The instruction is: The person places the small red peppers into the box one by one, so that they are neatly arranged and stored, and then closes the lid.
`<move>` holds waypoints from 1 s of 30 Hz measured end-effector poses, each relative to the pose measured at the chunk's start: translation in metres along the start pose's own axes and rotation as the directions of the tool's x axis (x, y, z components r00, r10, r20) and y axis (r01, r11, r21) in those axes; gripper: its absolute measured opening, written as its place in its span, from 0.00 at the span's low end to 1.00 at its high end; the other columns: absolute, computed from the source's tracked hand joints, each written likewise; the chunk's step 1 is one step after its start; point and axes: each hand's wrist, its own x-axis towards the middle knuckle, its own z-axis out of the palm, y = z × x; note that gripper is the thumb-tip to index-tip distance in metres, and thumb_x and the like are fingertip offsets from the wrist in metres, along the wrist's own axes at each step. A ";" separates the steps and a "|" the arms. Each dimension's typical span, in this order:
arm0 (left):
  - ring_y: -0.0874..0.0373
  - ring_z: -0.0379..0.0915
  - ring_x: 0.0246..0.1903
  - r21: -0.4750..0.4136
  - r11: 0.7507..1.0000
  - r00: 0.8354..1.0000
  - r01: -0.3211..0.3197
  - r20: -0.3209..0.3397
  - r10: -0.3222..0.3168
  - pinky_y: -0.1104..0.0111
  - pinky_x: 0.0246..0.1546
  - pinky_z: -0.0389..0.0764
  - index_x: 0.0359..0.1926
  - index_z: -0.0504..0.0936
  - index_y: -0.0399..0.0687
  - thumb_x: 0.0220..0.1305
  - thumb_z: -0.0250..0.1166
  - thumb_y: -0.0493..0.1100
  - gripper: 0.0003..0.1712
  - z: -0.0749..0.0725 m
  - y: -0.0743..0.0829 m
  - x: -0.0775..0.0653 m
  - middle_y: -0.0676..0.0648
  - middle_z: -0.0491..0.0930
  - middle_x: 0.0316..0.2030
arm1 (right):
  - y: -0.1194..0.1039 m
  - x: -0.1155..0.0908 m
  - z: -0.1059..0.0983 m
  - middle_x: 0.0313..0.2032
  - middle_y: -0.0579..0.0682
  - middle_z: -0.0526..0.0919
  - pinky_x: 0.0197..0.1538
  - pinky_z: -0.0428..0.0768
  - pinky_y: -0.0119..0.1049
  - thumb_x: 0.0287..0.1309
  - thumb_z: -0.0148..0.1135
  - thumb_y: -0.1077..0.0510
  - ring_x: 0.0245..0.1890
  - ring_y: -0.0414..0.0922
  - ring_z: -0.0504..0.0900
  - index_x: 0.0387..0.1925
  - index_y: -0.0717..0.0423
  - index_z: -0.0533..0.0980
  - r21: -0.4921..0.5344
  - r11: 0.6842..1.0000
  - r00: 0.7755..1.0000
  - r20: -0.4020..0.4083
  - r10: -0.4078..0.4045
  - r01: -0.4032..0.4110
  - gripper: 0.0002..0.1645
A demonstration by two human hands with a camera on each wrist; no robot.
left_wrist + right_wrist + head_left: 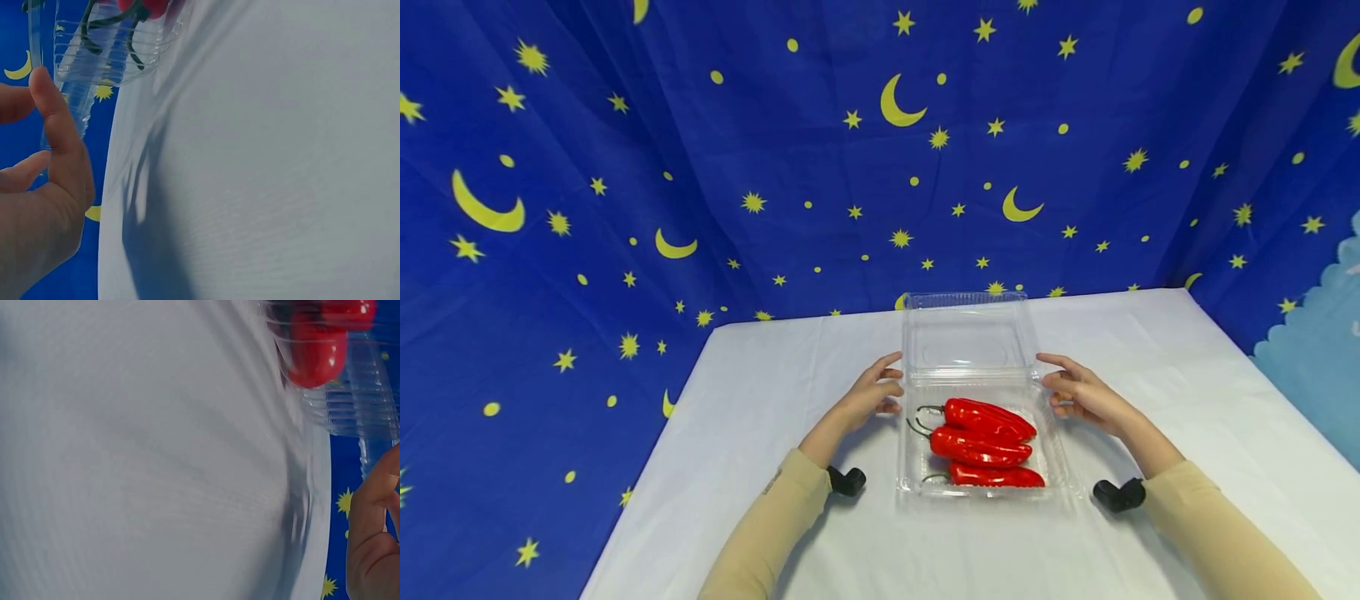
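Observation:
A clear plastic clamshell container (910, 467) lies on the table with its lid (970, 333) raised at the back. Three red chili peppers (981, 447) with dark green stems lie side by side in its base, stems to the left. My left hand (871, 396) is at the container's left side near the hinge, fingers loosely bent and fingertips right at the edge. On the opposite side, my right hand (1086, 396) has its fingertips at the right edge, fingers relaxed. In the left wrist view, the left thumb and fingers (56, 119) stand apart with nothing between them.
A white cloth (760, 392) covers the table. Blue curtains (820, 150) with yellow moons and stars hang behind it and along the left. A black wrist mount (847, 482) sits at the left cuff, another mount (1118, 496) at the right.

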 end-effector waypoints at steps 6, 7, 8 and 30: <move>0.58 0.70 0.31 -0.033 0.996 0.996 -0.086 -0.033 0.085 0.69 0.26 0.79 0.69 0.61 0.48 0.52 0.56 0.23 0.42 0.001 -0.004 -0.003 0.37 0.62 0.53 | 0.000 -0.002 0.006 0.42 0.55 0.70 0.31 0.79 0.31 0.67 0.53 0.59 0.27 0.39 0.74 0.70 0.54 0.50 0.039 0.999 0.999 -0.041 -0.025 0.027 0.35; 0.58 0.70 0.30 -0.037 0.995 0.995 -0.096 -0.039 0.094 0.68 0.26 0.79 0.68 0.62 0.48 0.52 0.56 0.23 0.41 0.002 -0.004 -0.004 0.37 0.62 0.52 | 0.000 -0.002 0.006 0.41 0.54 0.70 0.31 0.79 0.31 0.67 0.53 0.59 0.26 0.39 0.74 0.68 0.52 0.51 0.050 0.998 0.998 -0.045 -0.032 0.035 0.34; 0.58 0.69 0.30 -0.040 0.994 0.994 -0.101 -0.046 0.099 0.68 0.25 0.79 0.67 0.63 0.48 0.51 0.57 0.23 0.40 0.002 -0.004 -0.005 0.37 0.62 0.52 | 0.000 -0.002 0.007 0.41 0.54 0.70 0.30 0.78 0.31 0.67 0.54 0.59 0.26 0.39 0.74 0.66 0.50 0.53 0.060 0.997 0.998 -0.049 -0.038 0.041 0.31; 0.58 0.69 0.31 -0.106 0.992 0.997 -0.072 -0.021 0.070 0.66 0.32 0.77 0.54 0.64 0.29 0.56 0.55 0.22 0.23 0.002 0.010 -0.021 0.41 0.64 0.47 | 0.003 -0.004 0.010 0.43 0.58 0.72 0.33 0.80 0.34 0.67 0.51 0.64 0.28 0.41 0.76 0.45 0.50 0.67 0.051 0.988 0.989 -0.051 -0.141 0.144 0.08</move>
